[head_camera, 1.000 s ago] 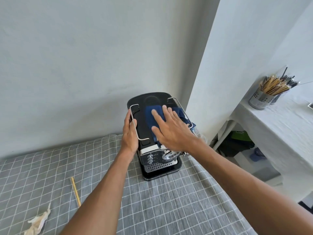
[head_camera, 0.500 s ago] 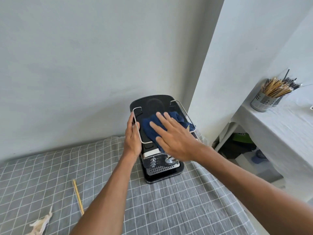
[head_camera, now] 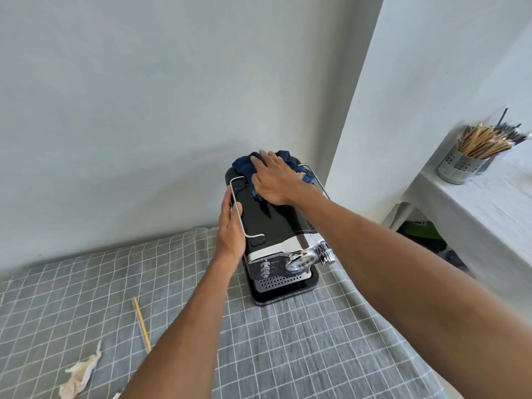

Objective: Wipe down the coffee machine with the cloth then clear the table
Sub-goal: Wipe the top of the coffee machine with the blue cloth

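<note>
A black and chrome coffee machine (head_camera: 273, 226) stands at the far side of the table, close to the wall. A dark blue cloth (head_camera: 244, 165) lies bunched on the back of its top. My right hand (head_camera: 273, 182) presses flat on the cloth with the fingers spread. My left hand (head_camera: 230, 228) grips the machine's left side at the wire rail. On the grey checked tablecloth (head_camera: 288, 341) lie a wooden stick (head_camera: 141, 325) and a crumpled tissue (head_camera: 79, 375) at the lower left.
A white wall rises directly behind the machine, and a corner juts out to its right. A side table with a grey cloth (head_camera: 475, 203) carries a metal holder full of sticks (head_camera: 460, 165). Dark and green items (head_camera: 420, 230) sit under it.
My right hand has pushed the cloth from the middle of the machine's top to its back edge, bunching it. My left hand keeps its hold on the left side.
</note>
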{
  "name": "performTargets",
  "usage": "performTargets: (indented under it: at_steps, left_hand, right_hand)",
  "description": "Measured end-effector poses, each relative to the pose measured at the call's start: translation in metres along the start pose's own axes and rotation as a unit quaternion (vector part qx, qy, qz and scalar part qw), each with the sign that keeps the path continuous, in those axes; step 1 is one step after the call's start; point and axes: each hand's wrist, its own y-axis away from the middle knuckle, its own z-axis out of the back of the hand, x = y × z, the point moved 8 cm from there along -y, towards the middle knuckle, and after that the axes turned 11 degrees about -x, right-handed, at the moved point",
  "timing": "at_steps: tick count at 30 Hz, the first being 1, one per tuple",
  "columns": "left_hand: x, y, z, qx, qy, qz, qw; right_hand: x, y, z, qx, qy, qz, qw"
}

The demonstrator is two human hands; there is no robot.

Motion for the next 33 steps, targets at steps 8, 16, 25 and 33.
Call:
performTargets:
  at_steps: [8, 16, 25, 33]
  left_hand:
    - [0.004, -0.003, 0.003, -0.001, -0.001, -0.007, 1.000]
    - [0.004, -0.003, -0.001, 0.005, 0.001, -0.019, 1.000]
    - [0.005, -0.002, -0.002, -0.009, 0.033, 0.005, 0.999]
    - [0.008, -0.007, -0.002, -0.020, 0.028, -0.009, 0.999]
  right_hand:
    - [0.019, 0.094, 0.008, -0.023, 0.043, 0.071, 0.996]
    - [0.013, 0.126, 0.012, -0.018, 0.003, 0.092, 0.996]
    - [-0.002, 0.024, 0.001, -0.005, -0.002, -0.036, 0.999]
    - [0.017, 0.121, 0.008, -0.029, 0.010, 0.114, 0.993]
